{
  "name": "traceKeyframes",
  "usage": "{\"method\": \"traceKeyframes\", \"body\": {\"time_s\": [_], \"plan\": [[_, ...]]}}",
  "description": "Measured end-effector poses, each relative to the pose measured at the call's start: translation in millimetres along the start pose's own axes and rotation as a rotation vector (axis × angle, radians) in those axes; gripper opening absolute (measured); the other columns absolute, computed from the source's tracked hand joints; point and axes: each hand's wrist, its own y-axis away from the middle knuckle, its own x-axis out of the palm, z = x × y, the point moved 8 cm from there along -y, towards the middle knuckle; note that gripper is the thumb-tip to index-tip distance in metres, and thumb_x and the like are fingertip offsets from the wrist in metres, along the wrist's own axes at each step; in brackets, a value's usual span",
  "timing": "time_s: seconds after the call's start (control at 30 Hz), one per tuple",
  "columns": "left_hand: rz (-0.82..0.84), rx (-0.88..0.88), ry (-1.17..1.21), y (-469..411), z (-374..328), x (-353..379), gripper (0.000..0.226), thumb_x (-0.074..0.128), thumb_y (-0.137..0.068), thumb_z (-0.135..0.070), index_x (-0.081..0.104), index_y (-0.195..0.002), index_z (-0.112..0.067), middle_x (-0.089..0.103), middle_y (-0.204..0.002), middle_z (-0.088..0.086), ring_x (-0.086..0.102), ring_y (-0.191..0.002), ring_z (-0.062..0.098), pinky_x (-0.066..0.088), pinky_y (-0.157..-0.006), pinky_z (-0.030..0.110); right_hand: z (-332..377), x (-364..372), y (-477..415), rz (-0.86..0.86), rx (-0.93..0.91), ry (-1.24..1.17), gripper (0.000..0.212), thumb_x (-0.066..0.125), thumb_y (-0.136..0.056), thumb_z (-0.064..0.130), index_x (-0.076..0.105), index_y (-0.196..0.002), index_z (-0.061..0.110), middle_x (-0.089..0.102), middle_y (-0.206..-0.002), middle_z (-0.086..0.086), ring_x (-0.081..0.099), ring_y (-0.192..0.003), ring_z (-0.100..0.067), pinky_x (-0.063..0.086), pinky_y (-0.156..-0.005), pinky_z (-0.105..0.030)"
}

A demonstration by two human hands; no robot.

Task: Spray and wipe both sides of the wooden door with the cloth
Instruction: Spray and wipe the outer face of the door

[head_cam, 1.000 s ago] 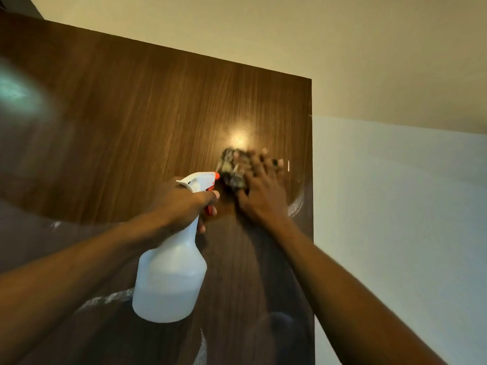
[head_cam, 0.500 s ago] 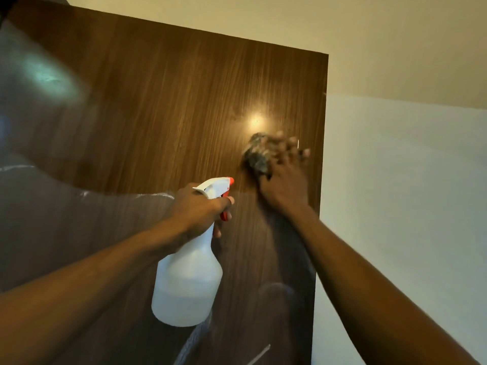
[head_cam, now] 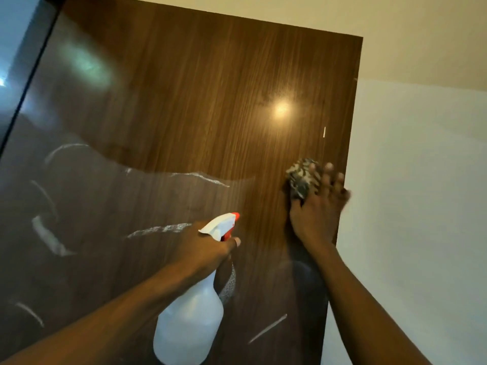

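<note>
The glossy brown wooden door [head_cam: 200,96] fills most of the view, its top corner at the upper right. My right hand [head_cam: 317,212] presses a patterned grey-and-white cloth [head_cam: 303,179] flat against the door close to its right edge. My left hand [head_cam: 208,246] grips the neck of a white spray bottle [head_cam: 189,325] with an orange nozzle tip, held in front of the door's lower middle. White wet streaks mark the door at the left and lower middle.
A pale wall [head_cam: 421,206] lies to the right of the door's edge, with a cream ceiling [head_cam: 369,17] above. A dark door frame edge [head_cam: 23,75] runs along the far left. A lamp's glare reflects on the door above the cloth.
My right hand has slid the cloth to the right and a little lower, toward the door's edge. The view has shifted left, showing more wet streaks. The bottle hand stays about the same.
</note>
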Motion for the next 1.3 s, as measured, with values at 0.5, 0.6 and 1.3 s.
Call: {"method": "traceKeyframes", "body": {"time_s": [0.5,0.6,1.3], "plan": [[-0.168,0.007,0.131,-11,24,-105,0.028,0.062,-0.086,-0.035,0.061,-0.099,-0.010,0.067,-0.075,0.004,0.059,-0.045,0.016,0.047,-0.043,0.017,102,33,16,-0.030,-0.220,0.027,0.071,0.039,-0.094,0.051,0.015,-0.158,0.031,0.008,-0.166,-0.006,-0.002,-0.153,-0.031,0.001,-0.121,-0.058],[-0.196,0.028,0.112,-23,26,-121,0.026,0.062,-0.087,-0.033,0.059,-0.102,-0.013,0.066,-0.075,0.003,0.059,-0.049,0.017,0.047,-0.044,0.018,174,61,10,0.014,-0.367,0.061,0.075,0.043,-0.091,0.052,0.012,-0.157,0.032,0.005,-0.166,-0.006,-0.002,-0.153,-0.033,-0.001,-0.120,-0.058],[-0.190,0.036,0.044,-57,83,-259,0.027,0.057,-0.090,-0.035,0.063,-0.099,-0.010,0.070,-0.084,0.007,0.061,-0.053,0.022,0.047,-0.051,0.024,316,115,83,0.087,-0.514,0.079,0.071,0.042,-0.093,0.048,0.020,-0.158,0.027,0.013,-0.166,-0.006,0.008,-0.153,-0.031,0.014,-0.119,-0.059]]}}
